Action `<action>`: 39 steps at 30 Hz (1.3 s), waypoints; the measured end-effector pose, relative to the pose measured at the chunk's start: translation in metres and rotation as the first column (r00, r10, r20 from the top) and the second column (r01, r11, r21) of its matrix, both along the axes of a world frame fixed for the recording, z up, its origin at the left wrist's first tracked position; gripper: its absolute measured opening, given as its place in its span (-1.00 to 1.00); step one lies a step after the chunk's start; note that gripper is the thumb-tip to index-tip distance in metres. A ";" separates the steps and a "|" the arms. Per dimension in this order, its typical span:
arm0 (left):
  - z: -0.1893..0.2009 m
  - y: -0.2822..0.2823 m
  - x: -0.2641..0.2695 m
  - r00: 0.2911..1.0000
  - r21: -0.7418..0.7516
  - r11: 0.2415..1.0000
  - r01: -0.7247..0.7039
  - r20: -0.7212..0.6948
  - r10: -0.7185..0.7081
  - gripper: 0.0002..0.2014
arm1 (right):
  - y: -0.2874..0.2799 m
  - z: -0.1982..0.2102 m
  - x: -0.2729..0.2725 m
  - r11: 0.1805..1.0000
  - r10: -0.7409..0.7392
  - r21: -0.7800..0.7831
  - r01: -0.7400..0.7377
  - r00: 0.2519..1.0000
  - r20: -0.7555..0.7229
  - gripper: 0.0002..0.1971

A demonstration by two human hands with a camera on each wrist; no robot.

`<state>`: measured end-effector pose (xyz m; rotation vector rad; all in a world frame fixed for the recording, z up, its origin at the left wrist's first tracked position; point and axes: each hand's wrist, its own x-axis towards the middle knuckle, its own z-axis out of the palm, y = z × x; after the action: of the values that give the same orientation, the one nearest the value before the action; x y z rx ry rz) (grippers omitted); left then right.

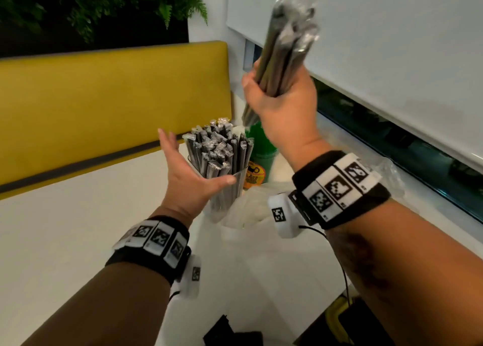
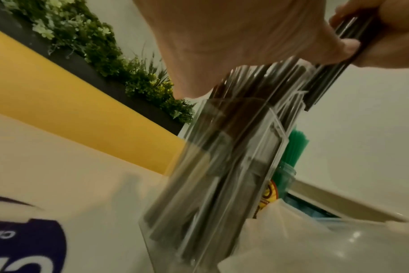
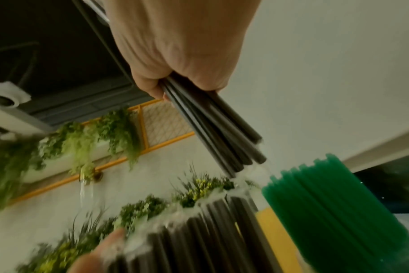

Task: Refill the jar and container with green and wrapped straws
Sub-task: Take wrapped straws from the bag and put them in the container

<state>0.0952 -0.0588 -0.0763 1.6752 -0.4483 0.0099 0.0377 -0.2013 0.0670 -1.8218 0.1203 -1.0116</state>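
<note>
Wrapped straws (image 1: pixel 218 149) dark grey-black inside clear film; container (image 2: pixel 213 184) holding them clear and colourless. Green straws (image 3: pixel 334 206) solid mid-green, their jar (image 1: pixel 257 173) carrying a yellow-orange label with dark print. Bench (image 1: pixel 78 228) white; seat back (image 1: pixel 112 97) mustard yellow with dark grey edge stripe; wristbands (image 1: pixel 339 188) black with black-and-white square markers.

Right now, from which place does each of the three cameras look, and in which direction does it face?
Head: worn on the head, looks forward and down at the clear container of wrapped straws on the white table; both forearms, open left hand and right hand gripping a straw bundle show.
Left wrist: low beside the container, looks up; palm shows.
Right wrist: looks along the right hand past its bundle.
Shared: all three see the green straws.
</note>
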 end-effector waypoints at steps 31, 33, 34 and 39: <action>-0.022 -0.018 0.011 0.994 0.014 0.999 0.035 0.101 -0.037 -0.12 | -0.007 0.012 0.026 0.747 -0.057 -0.649 0.144 0.986 0.154 -0.24; -0.022 -0.020 0.010 0.994 0.002 0.999 0.036 0.105 -0.037 -0.12 | -0.003 0.012 0.032 0.605 -0.009 -0.796 -0.024 0.999 -0.037 -0.35; -0.022 -0.021 0.010 0.994 -0.009 0.999 0.042 0.104 -0.041 -0.11 | -0.002 0.004 0.034 0.557 -0.026 -0.806 -0.201 0.966 -0.259 -0.38; -0.024 -0.019 0.010 0.988 0.014 0.998 0.057 0.146 -0.058 -0.02 | -0.007 -0.056 0.032 0.576 -0.101 -0.556 -0.599 0.623 -0.776 -0.35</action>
<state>0.1052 -0.0776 -0.0998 1.6771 -0.6083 0.0894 0.0696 -0.2083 0.0106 -2.9007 -0.1664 0.0939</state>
